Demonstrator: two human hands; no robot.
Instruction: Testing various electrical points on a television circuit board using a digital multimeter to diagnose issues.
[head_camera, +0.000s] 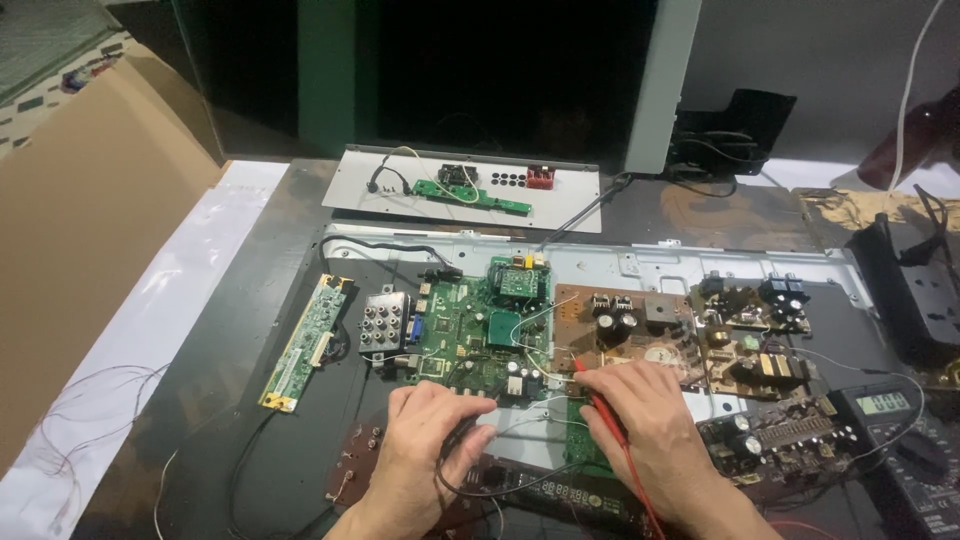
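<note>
Both hands rest low on the bench; my right hand (650, 430) pinches the red probe (600, 400), tip on the brown board (620, 325). My left hand (425, 450) grips the black lead (480, 480) beside the green main board (470, 325); multimeter (895, 430) sits right.

An electronics repair workshop: bare circuit boards (480, 325), a multimeter (900, 440) and loose wires (90, 400) crowd the bench (250, 340)
</note>
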